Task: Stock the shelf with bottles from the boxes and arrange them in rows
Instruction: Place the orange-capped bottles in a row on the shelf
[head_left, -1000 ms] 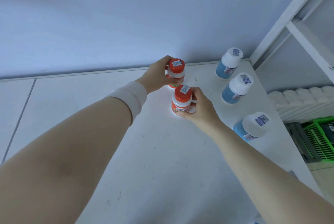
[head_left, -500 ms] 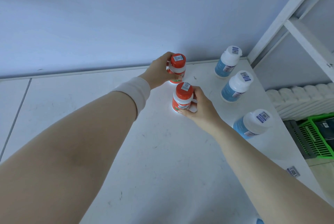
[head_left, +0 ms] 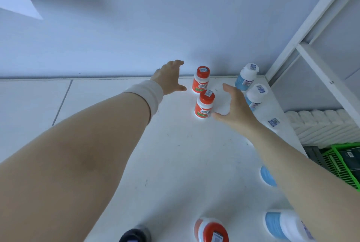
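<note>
Standing upright one behind the other near the back of the white shelf board (head_left: 175, 154), the rear orange-capped plastic bottle (head_left: 201, 81) and the front orange-capped plastic bottle (head_left: 204, 105) begin a row, just apart from each other. Neither is held. The left hand (head_left: 169, 78) hovers spread open to the left of the rear one. The right hand (head_left: 233, 105) is spread too, its thumb just beside the front bottle's base; whether it touches I cannot tell. This pair looks placed, so the next move likely calls for fetching more bottles and setting them in line in front. To the right, white-capped blue plastic bottles (head_left: 246, 77) make their own row. A third orange-capped bottle (head_left: 211, 230) sits blurred at the near edge. No box shows. The green slatted plastic crate (head_left: 339, 169) below right holds something dark that I cannot identify.
</note>
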Demonstrator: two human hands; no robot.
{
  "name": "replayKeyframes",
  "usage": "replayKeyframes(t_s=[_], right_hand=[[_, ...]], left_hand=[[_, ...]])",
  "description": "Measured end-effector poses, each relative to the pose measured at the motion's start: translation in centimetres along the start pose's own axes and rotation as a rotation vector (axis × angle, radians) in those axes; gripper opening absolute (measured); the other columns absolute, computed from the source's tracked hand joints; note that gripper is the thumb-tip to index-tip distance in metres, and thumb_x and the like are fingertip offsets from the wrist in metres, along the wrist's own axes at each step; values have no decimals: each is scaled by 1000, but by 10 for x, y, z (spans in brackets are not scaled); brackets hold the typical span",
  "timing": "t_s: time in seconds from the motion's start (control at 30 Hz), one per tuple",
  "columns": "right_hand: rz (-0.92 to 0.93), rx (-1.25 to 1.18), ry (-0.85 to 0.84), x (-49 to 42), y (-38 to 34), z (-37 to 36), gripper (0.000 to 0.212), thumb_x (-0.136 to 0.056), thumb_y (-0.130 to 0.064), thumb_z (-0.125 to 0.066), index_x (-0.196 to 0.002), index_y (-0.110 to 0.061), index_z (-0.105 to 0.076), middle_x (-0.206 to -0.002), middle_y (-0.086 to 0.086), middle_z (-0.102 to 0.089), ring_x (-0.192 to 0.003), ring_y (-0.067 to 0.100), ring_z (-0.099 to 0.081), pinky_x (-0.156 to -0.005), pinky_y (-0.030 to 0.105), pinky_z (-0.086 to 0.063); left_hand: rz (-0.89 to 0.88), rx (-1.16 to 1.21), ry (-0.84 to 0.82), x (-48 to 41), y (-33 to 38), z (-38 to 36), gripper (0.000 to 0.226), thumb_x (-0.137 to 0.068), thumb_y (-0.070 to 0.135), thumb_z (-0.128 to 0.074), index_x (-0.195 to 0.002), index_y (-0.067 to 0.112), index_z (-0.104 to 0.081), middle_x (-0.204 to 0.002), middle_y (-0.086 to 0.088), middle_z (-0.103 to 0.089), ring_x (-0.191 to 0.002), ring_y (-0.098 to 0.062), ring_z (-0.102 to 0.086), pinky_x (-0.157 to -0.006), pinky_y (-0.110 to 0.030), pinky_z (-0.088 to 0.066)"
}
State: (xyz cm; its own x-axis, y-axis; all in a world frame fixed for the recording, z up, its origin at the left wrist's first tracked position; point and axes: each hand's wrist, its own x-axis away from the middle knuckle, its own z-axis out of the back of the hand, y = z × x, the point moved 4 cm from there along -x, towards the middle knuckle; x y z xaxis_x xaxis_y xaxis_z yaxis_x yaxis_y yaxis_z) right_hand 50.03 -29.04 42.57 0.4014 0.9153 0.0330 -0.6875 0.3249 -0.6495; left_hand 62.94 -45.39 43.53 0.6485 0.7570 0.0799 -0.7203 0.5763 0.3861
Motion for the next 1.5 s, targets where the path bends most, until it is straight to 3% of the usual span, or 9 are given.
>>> replayKeyframes(t_s=[0.17,0.3,0.63,0.83,1.0,1.23,1.5], right_hand=[[144,295,2,40,-62,28,71,-75,-22,-73,-135,-10,-38,-136,14,-38,-129,29,-31,-105,36,-28],[234,424,-42,82,-121,10,75,-75,-25,-73,-138,-12,-33,-138,14,-30,-131,32,-25,-105,42,-35],[574,465,-246,210,-329,-125,75,-80,-28,-69,-141,-13,-27,-138,13,-24,-132,30,-23,-103,43,-38],[831,462,-347,314,-488,-261,71,-81,-27,-66,-139,-13,-28,-139,12,-25,-133,29,-25,-98,41,-37],[1023,506,-468,436,-604,-397,69,-79,-31,-68,-135,-10,-33,-137,16,-28,-130,34,-28,-102,43,-36],[1184,574,-674,575,-685,-552,72,-81,-33,-67,-139,-14,-29,-139,14,-28,-132,33,-27,-105,42,-33],[1272,667,-865,640,-736,-721,68,-82,-33,-64,-137,-13,-31,-137,14,-30,-130,32,-29,-101,45,-38]], left_hand=[[31,-465,62,95,-8,50,75,-83,38,-67,-142,13,-27,-132,-12,-42,-120,-28,-46,-97,-37,-40],[143,-600,70,198,-32,80,71,-84,37,-67,-139,11,-31,-130,-12,-42,-118,-28,-46,-95,-37,-40],[606,-486,134,469,-162,156,71,-82,40,-67,-138,14,-32,-133,-12,-41,-122,-29,-44,-94,-39,-40],[890,-420,174,674,-278,181,69,-83,37,-67,-137,11,-34,-133,-13,-42,-121,-31,-46,-95,-41,-43],[1144,-299,177,867,-368,158,71,-84,36,-64,-139,10,-29,-136,-14,-39,-126,-33,-41,-98,-43,-41],[1462,-142,145,1078,-454,109,62,-84,37,-64,-132,9,-37,-129,-13,-44,-122,-33,-45,-97,-43,-41],[1633,64,105,1171,-568,50,61,-85,41,-61,-129,8,-37,-129,-14,-43,-122,-33,-44,-96,-42,-41]])
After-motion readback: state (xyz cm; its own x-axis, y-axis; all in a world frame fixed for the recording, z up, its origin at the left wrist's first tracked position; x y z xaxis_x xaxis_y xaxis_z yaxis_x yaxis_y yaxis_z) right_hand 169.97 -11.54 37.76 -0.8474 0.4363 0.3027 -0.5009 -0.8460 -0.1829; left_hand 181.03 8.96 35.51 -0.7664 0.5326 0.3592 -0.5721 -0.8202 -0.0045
